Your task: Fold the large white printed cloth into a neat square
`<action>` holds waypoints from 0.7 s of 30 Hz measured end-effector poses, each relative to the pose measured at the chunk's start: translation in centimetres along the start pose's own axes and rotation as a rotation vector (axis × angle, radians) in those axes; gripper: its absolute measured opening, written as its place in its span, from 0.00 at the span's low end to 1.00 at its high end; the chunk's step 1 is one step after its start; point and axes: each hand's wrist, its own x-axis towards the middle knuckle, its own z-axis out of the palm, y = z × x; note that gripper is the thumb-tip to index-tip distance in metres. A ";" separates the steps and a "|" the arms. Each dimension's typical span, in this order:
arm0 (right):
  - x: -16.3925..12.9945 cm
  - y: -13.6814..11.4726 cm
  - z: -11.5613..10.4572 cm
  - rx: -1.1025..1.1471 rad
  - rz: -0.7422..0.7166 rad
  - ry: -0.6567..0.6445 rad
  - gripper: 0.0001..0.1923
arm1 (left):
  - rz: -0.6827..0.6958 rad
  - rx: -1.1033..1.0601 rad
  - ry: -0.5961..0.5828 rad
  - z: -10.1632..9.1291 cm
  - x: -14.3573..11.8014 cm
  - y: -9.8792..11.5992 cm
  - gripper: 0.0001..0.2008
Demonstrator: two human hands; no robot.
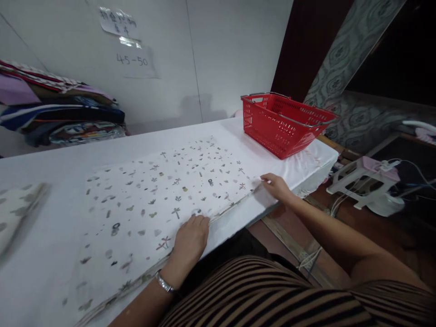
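Head view: both hands, left hand (pixel 190 238) and right hand (pixel 276 186), press printed cloth (pixel 160 190).

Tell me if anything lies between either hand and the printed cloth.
Nothing visible does. The left hand rests flat on the printed cloth at its near edge, and the right hand touches the cloth's right corner. The red basket stands apart, further back on the table.

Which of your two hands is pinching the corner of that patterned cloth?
The right hand: its fingers grip the printed fabric's far corner. The left hand lies flat.
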 end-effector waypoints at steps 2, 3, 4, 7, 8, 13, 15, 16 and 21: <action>1.4 0.9 -1.1 -0.019 0.275 -0.173 0.14 | 0.007 -0.001 -0.006 0.1 0.0 -0.1 0.13; 2.0 1.0 -1.4 -0.028 0.352 -0.263 0.15 | 0.006 -0.002 -0.009 0.1 0.1 -0.1 0.14; 2.6 1.0 -1.5 -0.032 0.396 -0.338 0.15 | 0.001 -0.002 -0.015 0.1 0.1 -0.1 0.14; 4.0 0.3 -1.3 -0.017 0.475 -0.450 0.16 | -0.017 0.002 -0.041 -0.1 0.0 0.0 0.14; 4.3 0.1 -1.2 -0.008 0.508 -0.470 0.14 | -0.020 0.002 -0.052 -0.2 0.0 0.1 0.14; 5.0 -0.9 -1.1 0.057 0.601 -0.496 0.07 | -0.017 -0.015 -0.096 -0.5 0.2 0.0 0.15; 4.9 -1.2 -1.3 0.107 0.600 -0.495 0.06 | -0.009 -0.032 -0.108 -0.5 0.2 0.0 0.15; 4.8 -1.3 -1.4 0.162 0.608 -0.495 0.06 | -0.004 -0.042 -0.112 -0.5 0.2 -0.1 0.15; 4.1 -0.9 -1.7 0.602 0.739 -0.492 0.11 | 0.004 -0.071 -0.081 0.0 0.0 -0.3 0.13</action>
